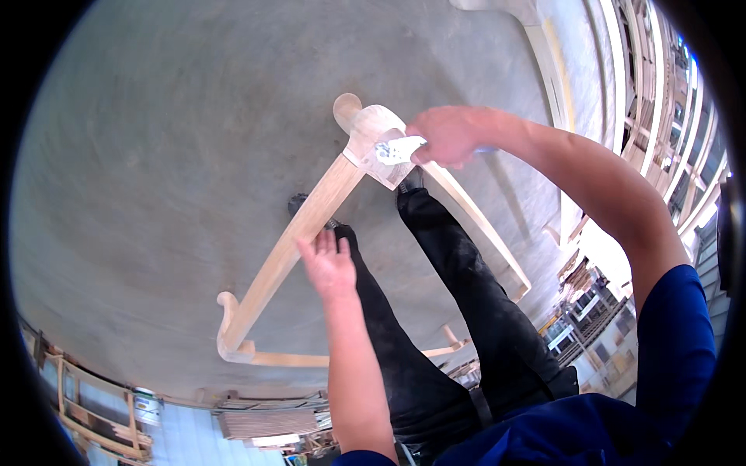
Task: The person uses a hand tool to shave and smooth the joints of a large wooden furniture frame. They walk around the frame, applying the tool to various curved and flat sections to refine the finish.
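Blue sleeve [676, 334]: nearest, right arm extended
Right hand [443, 140]: fingers closed on glaring white piece [400, 150], which points left over corner block [375, 124]
Left hand [330, 268]: fingers slightly apart, beside left rail [291, 241], contact unclear
Rail axis: slants lower left to block
Block: just left of right fingers, left hand farther
Wooden frame [287, 359]: around dark-trousered legs [454, 256]
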